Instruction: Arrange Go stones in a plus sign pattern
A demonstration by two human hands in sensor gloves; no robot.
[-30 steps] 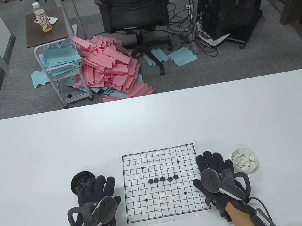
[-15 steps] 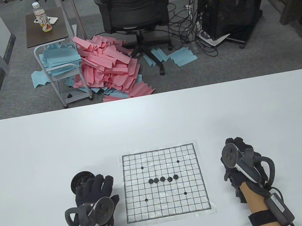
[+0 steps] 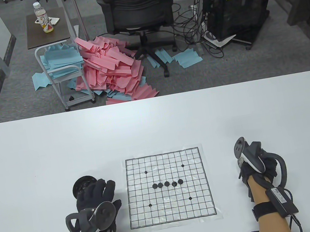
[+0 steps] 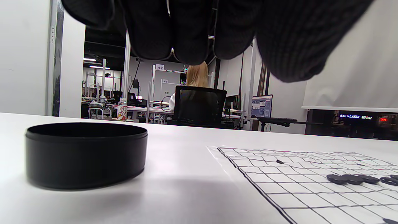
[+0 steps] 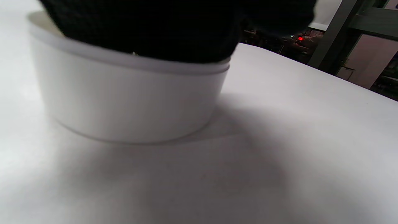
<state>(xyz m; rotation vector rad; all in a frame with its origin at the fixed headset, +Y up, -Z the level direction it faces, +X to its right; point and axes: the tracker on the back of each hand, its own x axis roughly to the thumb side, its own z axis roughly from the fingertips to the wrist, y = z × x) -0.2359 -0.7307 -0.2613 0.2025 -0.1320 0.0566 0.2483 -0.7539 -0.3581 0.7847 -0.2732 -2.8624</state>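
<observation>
A paper grid board lies on the white table. Several black stones lie in a row across its middle; they also show in the left wrist view. My left hand rests on the table left of the board, next to a black bowl of black stones, holding nothing that I can see. My right hand is over the white bowl right of the board, with its fingers reaching down into it. The bowl and the white stones are hidden under the hand in the table view.
The black bowl stands just beyond my left fingers. The table's far edge is well behind the board. An office chair, a cart and piles of pink and blue paper are on the floor beyond.
My right hand has moved from the board's right edge out to the right and over the white bowl, turning on its side. The left hand has barely moved.
</observation>
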